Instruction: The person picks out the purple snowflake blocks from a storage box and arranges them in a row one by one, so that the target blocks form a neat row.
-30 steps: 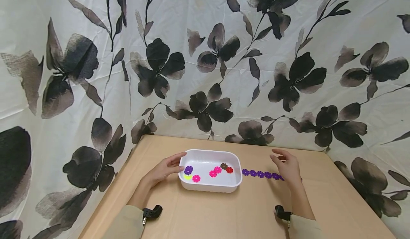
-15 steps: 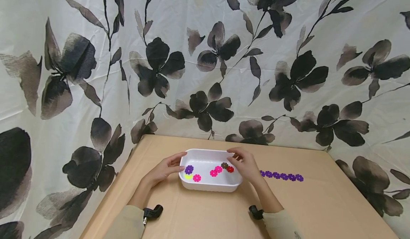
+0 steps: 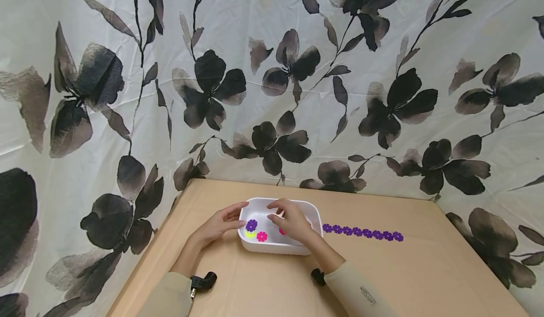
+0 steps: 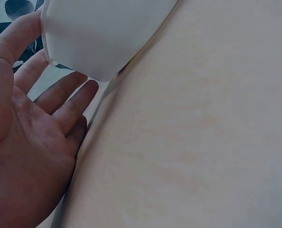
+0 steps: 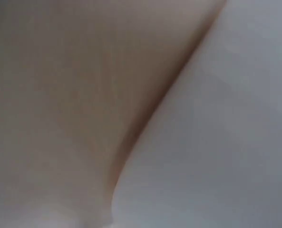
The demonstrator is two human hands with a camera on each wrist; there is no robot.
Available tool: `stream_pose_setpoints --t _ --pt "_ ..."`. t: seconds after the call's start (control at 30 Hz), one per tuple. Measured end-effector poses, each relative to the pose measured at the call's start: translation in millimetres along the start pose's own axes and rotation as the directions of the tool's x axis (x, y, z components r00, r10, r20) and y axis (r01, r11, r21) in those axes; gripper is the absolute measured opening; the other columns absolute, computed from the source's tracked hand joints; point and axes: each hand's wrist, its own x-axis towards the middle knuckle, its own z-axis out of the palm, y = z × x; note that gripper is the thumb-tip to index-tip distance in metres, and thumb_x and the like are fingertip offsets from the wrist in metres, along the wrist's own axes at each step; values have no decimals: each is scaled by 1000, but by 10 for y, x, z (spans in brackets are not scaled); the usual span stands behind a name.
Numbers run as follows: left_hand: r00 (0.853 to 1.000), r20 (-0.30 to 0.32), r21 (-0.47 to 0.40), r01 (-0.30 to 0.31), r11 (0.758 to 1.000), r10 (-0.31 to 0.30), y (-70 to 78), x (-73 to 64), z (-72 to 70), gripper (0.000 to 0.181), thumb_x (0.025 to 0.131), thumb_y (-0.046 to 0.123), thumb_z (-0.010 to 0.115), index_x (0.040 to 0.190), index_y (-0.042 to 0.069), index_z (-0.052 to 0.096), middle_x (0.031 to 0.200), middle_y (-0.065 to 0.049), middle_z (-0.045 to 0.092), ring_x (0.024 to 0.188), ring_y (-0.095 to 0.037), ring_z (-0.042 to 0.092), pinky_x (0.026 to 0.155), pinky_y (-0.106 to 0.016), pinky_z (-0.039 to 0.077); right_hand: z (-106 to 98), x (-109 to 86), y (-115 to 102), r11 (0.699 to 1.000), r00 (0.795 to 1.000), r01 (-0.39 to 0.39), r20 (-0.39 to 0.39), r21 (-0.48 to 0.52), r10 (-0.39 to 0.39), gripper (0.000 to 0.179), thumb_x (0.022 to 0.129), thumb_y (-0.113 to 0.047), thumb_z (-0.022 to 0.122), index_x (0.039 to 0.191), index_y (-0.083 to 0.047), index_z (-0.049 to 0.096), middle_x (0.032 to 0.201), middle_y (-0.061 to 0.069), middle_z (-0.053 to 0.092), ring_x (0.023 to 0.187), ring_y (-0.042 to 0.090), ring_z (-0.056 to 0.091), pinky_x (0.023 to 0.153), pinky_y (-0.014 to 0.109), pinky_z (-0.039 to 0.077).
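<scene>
A white tray sits on the brown table. The left hand rests at its left end, fingers loose and straight, thumb on the rim. The right hand reaches into the tray over the little flower pieces, fingers bent, holding nothing I can see. A purple flower chain lies just right of the tray.

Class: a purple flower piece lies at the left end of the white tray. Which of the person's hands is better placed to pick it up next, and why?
Probably the right hand: it hovers inside the white tray, fingers close to the purple flower piece. The left hand rests open against the tray's outer wall.
</scene>
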Motion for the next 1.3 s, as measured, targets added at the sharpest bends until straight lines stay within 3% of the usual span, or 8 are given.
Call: stream_pose_setpoints --t 0.2,0.43,0.8,1.03,1.3 --pt "1000 -2 3 -1 1000 1 4 4 18 68 100 21 72 160 16 42 166 -13 40 150 -36 44 118 -34 46 133 140 3 999 998 28 57 -38 -25 25 95 -13 75 119 -6 75 112 11 75 90 20 64 73 24 51" --pt "1000 -3 -12 0 1000 0 -2 2 22 68 99 20 72 160 15 42 164 -14 42 149 -37 44 114 -30 48 257 283 -20 999 990 26 136 36 -30 25 95 -7 73 120 0 74 114 13 76 92 22 67 83 35 59" --pt "1000 3 -19 -10 1000 10 -9 12 12 68 100 19 71 160 12 40 163 -18 42 148 -40 44 112 -27 50 387 387 -32 1000 975 20 222 -19 -15 22 93 -2 74 114 0 76 109 13 77 90 21 68 81 26 56" --pt "1000 6 -12 -13 1000 13 -19 28 1 68 100 18 71 160 11 40 163 -20 43 149 -42 43 113 -29 50 388 425 -134 992 962 -39 264 -117 69 23 91 -6 78 113 -6 78 105 7 77 80 10 61 72 21 53" --pt "1000 0 2 2 1000 -2 -6 6 7 68 100 19 71 160 12 41 163 -18 43 149 -39 43 116 -31 47 500 437 -157 994 952 4 306 -110 30 22 87 -6 84 108 -7 79 103 7 78 83 13 63 76 18 53"
